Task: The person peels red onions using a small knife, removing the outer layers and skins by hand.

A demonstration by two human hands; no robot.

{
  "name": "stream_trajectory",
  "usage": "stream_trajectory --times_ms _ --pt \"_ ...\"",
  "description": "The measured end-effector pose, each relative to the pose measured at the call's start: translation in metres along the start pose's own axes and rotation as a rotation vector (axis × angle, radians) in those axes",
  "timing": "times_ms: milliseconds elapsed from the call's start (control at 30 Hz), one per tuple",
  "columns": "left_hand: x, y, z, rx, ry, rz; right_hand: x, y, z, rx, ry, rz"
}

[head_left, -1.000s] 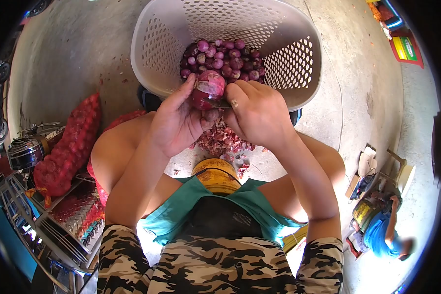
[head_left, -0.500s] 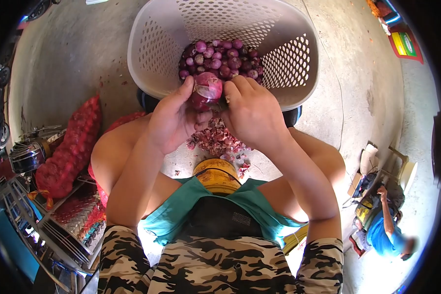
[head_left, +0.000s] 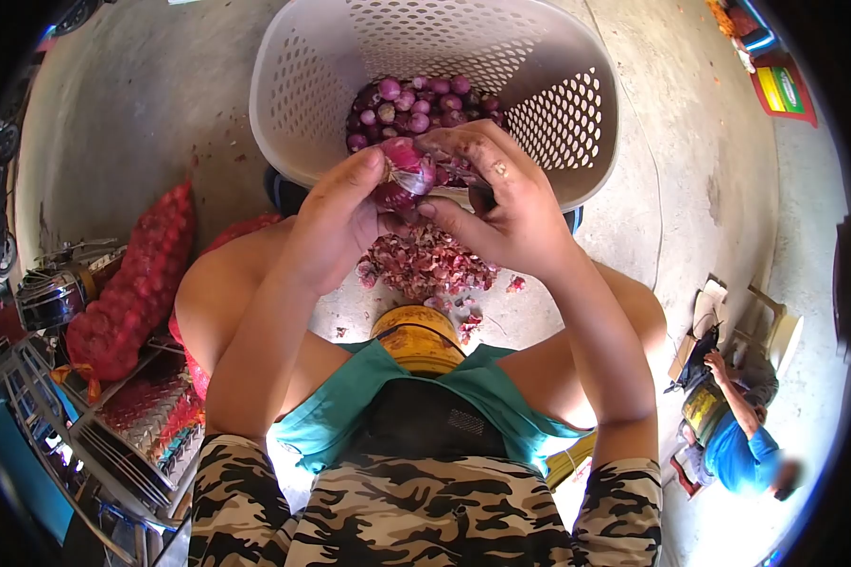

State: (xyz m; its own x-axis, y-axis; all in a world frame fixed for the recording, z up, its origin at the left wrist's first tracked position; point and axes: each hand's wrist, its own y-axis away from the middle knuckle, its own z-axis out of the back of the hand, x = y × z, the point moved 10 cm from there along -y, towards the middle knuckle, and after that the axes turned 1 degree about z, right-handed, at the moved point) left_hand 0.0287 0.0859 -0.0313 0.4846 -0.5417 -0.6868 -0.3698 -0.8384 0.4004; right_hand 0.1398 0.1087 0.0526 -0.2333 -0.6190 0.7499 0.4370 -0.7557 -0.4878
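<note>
Between my two hands is a red onion (head_left: 405, 184), shiny purple with a pale patch, held over the near rim of a laundry-style plastic basket (head_left: 288, 104). My left hand (head_left: 331, 222) grips its left side, thumb on top and the other fingers curled beneath. On the right side, my right hand (head_left: 520, 203) pinches it with thumb and forefinger. Several purple onions (head_left: 416, 102) lie in the bottom of the basket. Below my hands, a heap of dry onion skins (head_left: 425, 265) covers part of the floor.
A yellow container (head_left: 416, 335) stands between my legs. To the left are a red mesh sack of onions (head_left: 137, 283) and a metal rack (head_left: 113, 463). A person in a blue shirt (head_left: 742, 454) sits at the far right, beside a red crate (head_left: 785, 94) further up.
My right hand has turned and spread: its thumb and forefinger now sit on the onion's right side. The onion has rotated in my left hand. The person at right has lowered an arm.
</note>
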Motion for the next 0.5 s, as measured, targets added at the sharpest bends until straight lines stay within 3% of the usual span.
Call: stream_trajectory --times_ms 500 --pt "0.0102 0.0001 0.0030 0.072 0.079 0.026 0.0003 0.0030 -0.0045 0.100 0.050 0.022"
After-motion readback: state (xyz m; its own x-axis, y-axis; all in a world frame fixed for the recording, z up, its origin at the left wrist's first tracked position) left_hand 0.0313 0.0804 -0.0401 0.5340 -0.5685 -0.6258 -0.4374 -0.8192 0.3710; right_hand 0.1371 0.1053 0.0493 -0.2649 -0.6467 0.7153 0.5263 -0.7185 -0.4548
